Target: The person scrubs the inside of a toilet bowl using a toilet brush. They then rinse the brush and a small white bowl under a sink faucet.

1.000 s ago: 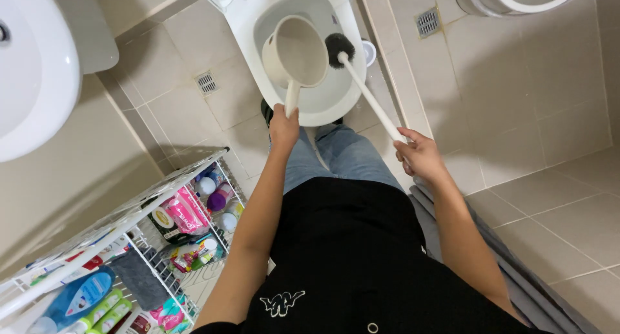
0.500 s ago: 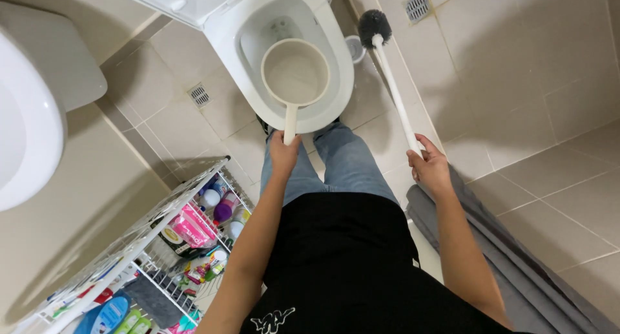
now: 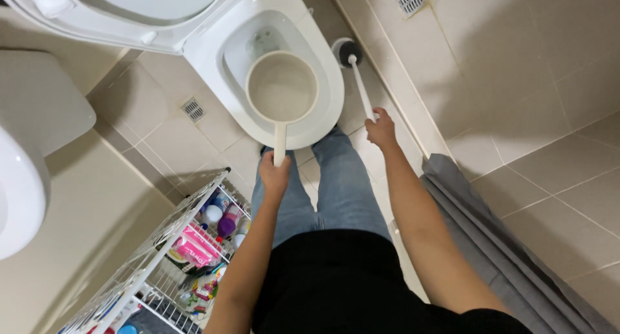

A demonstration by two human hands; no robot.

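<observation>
A bathroom with a beige tiled floor [image 3: 568,198] is seen from above, with two small drain grates set in the tiles. A white toilet [image 3: 326,62] stands at the top, its lid and seat raised. Over the open bowl a beige dipper [image 3: 282,88], round and with a long straight handle, is held level; its handle is gripped at the end by the left hand [image 3: 275,172], the fingers closed around it. The right hand [image 3: 381,128] is closed around the upper end of a white toilet brush [image 3: 359,82], which is tilted, with its dark head lowered into a round holder [image 3: 338,48] on the floor just beside the toilet. Blue jeans and a black shirt are worn by the person. At the lower left a white wire rack [image 3: 161,256] is placed, filled with pink packages and small bottles. A grey mat [image 3: 510,256] is laid on the floor at the right, and part of a white washbasin [image 3: 19,198] is seen at the left edge.
</observation>
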